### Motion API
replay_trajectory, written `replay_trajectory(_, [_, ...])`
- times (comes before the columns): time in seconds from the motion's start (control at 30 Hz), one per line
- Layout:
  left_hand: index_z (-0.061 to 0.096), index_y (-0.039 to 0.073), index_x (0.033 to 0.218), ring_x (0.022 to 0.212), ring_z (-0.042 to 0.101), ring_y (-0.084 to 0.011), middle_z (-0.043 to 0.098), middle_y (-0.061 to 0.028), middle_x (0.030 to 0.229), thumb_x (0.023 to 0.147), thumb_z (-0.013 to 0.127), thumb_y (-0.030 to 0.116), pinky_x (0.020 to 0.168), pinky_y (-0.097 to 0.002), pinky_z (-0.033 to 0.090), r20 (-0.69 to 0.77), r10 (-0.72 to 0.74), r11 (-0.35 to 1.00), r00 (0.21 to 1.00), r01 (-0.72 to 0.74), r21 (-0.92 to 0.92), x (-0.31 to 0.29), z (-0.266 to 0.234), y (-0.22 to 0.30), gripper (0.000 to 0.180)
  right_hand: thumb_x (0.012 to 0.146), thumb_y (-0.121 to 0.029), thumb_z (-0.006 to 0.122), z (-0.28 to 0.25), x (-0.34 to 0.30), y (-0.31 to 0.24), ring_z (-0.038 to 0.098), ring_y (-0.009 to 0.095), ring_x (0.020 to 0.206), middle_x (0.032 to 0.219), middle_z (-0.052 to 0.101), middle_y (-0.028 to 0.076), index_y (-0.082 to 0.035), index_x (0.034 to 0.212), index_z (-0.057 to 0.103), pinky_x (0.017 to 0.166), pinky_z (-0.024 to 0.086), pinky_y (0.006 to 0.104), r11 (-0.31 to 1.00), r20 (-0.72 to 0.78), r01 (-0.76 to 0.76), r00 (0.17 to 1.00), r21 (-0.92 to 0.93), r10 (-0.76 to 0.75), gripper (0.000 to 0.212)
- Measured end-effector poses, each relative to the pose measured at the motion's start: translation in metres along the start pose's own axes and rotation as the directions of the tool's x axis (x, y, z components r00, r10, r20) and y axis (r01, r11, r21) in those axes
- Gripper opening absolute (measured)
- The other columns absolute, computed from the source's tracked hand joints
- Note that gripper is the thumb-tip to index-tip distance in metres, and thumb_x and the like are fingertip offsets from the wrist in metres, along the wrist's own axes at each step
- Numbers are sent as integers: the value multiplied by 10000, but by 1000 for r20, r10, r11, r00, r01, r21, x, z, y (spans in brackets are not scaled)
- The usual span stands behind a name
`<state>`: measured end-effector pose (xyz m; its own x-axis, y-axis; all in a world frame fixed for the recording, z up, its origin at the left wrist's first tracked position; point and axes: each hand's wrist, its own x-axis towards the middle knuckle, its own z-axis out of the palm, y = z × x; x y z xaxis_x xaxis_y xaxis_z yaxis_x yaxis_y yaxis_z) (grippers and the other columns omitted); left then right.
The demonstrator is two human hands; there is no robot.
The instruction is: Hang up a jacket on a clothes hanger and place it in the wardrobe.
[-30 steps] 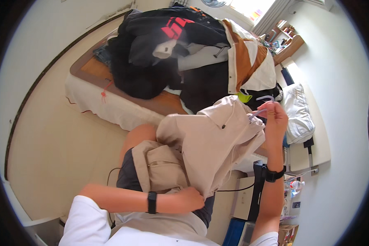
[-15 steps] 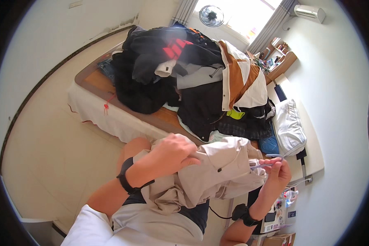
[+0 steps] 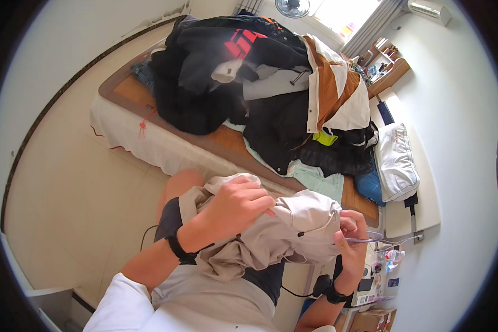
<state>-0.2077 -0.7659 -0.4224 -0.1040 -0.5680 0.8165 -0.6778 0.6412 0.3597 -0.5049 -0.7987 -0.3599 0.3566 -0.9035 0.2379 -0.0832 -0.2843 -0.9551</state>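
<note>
A beige garment with dark cord ends lies bunched across my lap. My left hand is closed on a fold of its cloth near the top. At the garment's right end, my right hand curls its fingers round a thin, pale purple clothes hanger beside the cloth edge. The hanger's curved hook sticks out to the right past the thumb. The rest of the hanger is hidden by the cloth and the hand.
Ahead, a bed carries a large pile of dark clothes and a brown-and-white jacket. A white pillow lies at its right end. To the lower right stands a table with small items. A fan is by the window.
My right hand has moved left and slightly down, from pinching the hanger's hook out to the side to gripping close against the garment. My left hand stays on the cloth. The view has tilted slightly down.
</note>
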Motion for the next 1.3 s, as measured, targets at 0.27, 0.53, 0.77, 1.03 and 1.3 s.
replay_trajectory(0.27, [675,81,802,715,634,-247,653,-54,733,679,773,72,708,-362,497,70,-22,995,997,28,-91,-5,-10,2,158,891,-282,758,1,-8,3,592,180,1067,1175,657,157,68,1216,637,918,434,311,991,130,117,984,61,-124,493])
replay_trajectory(0.53, [689,81,804,695,628,-244,639,-47,689,731,749,74,692,-354,483,26,-140,978,990,143,-151,-15,-15,-1,95,893,-229,749,8,-20,26,571,215,1187,1276,629,158,73,1248,629,1069,388,355,978,-240,192,949,-77,-205,482])
replay_trajectory(0.77, [703,69,810,674,638,-252,661,-68,696,727,752,75,674,-365,491,88,-72,997,994,71,10,-10,-13,4,96,881,-194,767,21,-14,9,565,156,1113,1237,637,108,37,1304,593,986,407,297,994,-201,103,974,-37,-108,512])
replay_trajectory(1.03, [714,44,779,650,638,-288,649,-111,684,678,752,36,575,-380,493,-81,-232,972,969,229,-44,-15,-17,-10,108,943,-207,688,-6,-10,9,585,169,1117,1193,670,121,-21,1484,342,965,432,324,973,36,227,973,46,-229,669])
replay_trajectory(1.3, [730,38,799,642,644,-265,686,-98,695,693,648,-67,630,-337,494,-103,-247,968,964,241,-64,-18,-28,-17,171,794,15,632,-38,-16,15,488,350,1307,1273,645,119,-41,1243,602,1112,363,440,563,220,306,951,-768,-217,454])
